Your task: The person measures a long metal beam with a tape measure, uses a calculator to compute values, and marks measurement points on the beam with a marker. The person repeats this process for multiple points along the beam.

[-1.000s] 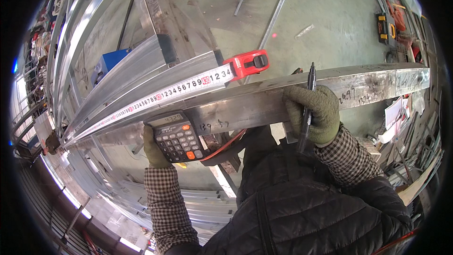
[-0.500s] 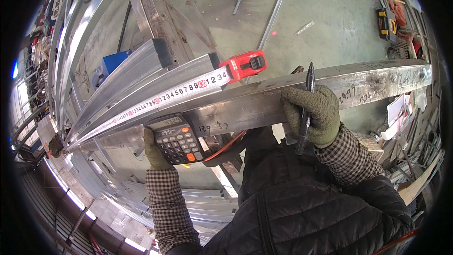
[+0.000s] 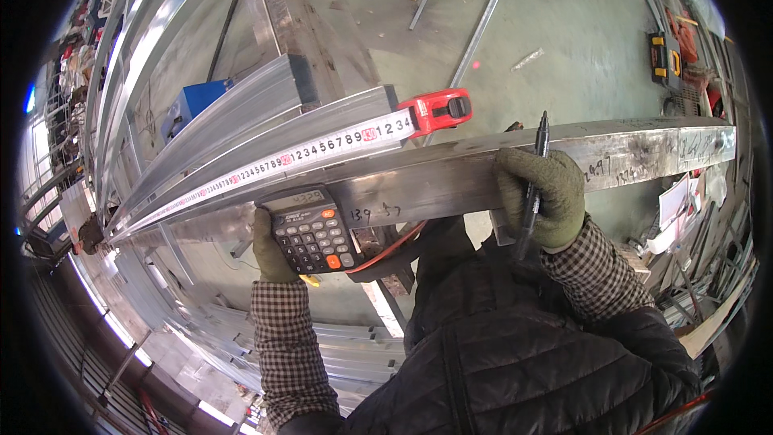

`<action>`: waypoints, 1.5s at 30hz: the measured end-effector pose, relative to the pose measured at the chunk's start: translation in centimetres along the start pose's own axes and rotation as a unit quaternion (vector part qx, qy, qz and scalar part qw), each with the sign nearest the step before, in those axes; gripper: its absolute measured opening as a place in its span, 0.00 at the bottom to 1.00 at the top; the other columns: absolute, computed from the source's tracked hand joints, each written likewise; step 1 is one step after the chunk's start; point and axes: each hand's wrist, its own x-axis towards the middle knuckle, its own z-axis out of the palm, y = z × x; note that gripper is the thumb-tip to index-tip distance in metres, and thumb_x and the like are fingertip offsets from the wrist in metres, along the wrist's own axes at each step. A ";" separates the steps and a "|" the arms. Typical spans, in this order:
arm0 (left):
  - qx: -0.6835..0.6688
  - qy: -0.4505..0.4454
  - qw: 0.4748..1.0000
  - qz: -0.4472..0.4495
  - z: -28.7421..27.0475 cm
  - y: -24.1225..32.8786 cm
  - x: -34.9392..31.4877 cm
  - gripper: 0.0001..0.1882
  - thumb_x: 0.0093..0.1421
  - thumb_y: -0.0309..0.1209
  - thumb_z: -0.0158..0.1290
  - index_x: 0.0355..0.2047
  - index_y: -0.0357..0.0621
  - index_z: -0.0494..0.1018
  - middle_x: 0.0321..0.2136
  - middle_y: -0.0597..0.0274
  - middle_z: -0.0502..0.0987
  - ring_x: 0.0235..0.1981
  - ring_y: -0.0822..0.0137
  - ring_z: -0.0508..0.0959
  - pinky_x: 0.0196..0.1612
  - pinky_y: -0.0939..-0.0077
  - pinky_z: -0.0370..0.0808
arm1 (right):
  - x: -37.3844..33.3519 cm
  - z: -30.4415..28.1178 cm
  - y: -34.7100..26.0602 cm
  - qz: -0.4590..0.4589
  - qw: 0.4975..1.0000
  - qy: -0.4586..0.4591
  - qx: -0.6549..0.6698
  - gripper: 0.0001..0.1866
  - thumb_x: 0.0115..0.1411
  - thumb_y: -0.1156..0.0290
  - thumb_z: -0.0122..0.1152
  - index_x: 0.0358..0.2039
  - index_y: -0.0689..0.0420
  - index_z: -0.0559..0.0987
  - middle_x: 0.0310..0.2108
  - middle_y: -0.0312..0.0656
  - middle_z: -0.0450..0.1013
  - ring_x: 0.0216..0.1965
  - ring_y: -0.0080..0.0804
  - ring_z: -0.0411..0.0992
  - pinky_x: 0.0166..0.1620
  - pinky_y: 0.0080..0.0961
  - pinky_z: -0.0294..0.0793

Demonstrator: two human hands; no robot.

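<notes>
My left hand (image 3: 274,253), in a green glove, grips the left side of a dark calculator (image 3: 316,235) with grey and orange keys and a lit display. The calculator is held against the near face of a long metal beam (image 3: 451,181) that has handwritten marks on it. In my gloved right hand (image 3: 547,196) is a black marker (image 3: 535,181), its tip pointing up and away, with the fingers resting at the beam's upper edge. A tape measure (image 3: 439,113) with a red case lies beyond the beam, its white blade (image 3: 306,157) drawn out far to the left along metal profiles.
Galvanised channels (image 3: 217,117) lie beyond the beam on the left, near a blue box (image 3: 201,101). Thin metal bars (image 3: 483,24) rest on the green floor. A black and yellow toolbox (image 3: 665,60) stands far right. More profiles (image 3: 354,346) lie below, at the left.
The view has shifted slightly, so the tape measure and beam appear a little further right and lower. Both hands keep their holds on the calculator and the marker.
</notes>
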 end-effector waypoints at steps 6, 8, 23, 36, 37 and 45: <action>0.009 0.035 0.999 -0.002 -0.1 -0.4 0.2 0.30 0.78 0.50 0.50 0.65 0.36 0.72 0.56 0.49 0.83 0.52 0.58 0.86 0.56 0.63 0.86 | 0.0 0.5 -0.5 0.009 1.000 0.014 -0.021 0.17 0.58 0.80 0.73 0.49 0.57 0.84 0.29 0.43 0.83 0.28 0.44 0.83 0.33 0.36 0.80; 0.000 0.012 1.000 -0.009 0.0 -0.4 0.2 0.31 0.77 0.51 0.51 0.65 0.36 0.72 0.56 0.50 0.83 0.51 0.60 0.87 0.55 0.65 0.86 | -0.2 0.7 -0.5 0.017 0.999 0.036 -0.014 0.16 0.60 0.80 0.73 0.48 0.57 0.84 0.32 0.47 0.84 0.31 0.44 0.85 0.35 0.36 0.81; 0.033 -0.001 0.999 0.001 -0.7 -0.9 0.1 0.32 0.77 0.52 0.50 0.66 0.37 0.71 0.53 0.51 0.84 0.47 0.63 0.88 0.48 0.70 0.89 | -2.3 1.6 1.3 0.054 0.997 0.055 0.023 0.18 0.66 0.81 0.71 0.56 0.60 0.83 0.38 0.45 0.84 0.37 0.28 0.83 0.41 0.28 0.82; 0.055 0.040 0.998 -0.002 -0.9 -1.3 0.2 0.33 0.74 0.56 0.55 0.61 0.36 0.76 0.48 0.53 0.87 0.40 0.67 0.89 0.41 0.74 0.89 | -2.6 1.4 1.4 0.069 0.997 0.036 0.011 0.17 0.68 0.79 0.70 0.57 0.62 0.82 0.40 0.44 0.84 0.39 0.29 0.83 0.44 0.28 0.82; 0.054 0.040 0.998 0.000 -0.9 -1.3 0.2 0.33 0.74 0.56 0.55 0.61 0.36 0.76 0.48 0.53 0.87 0.40 0.67 0.89 0.41 0.74 0.89 | -2.6 1.3 1.4 0.069 0.997 0.037 0.004 0.17 0.68 0.79 0.70 0.57 0.62 0.82 0.40 0.44 0.84 0.40 0.29 0.83 0.44 0.28 0.82; 0.044 0.030 0.999 -0.002 -0.4 -1.0 0.0 0.34 0.74 0.57 0.55 0.61 0.37 0.76 0.48 0.53 0.86 0.41 0.66 0.89 0.42 0.73 0.89 | -2.4 1.3 1.0 0.071 0.997 0.038 -0.004 0.16 0.68 0.79 0.69 0.56 0.61 0.83 0.40 0.44 0.84 0.40 0.29 0.83 0.45 0.29 0.83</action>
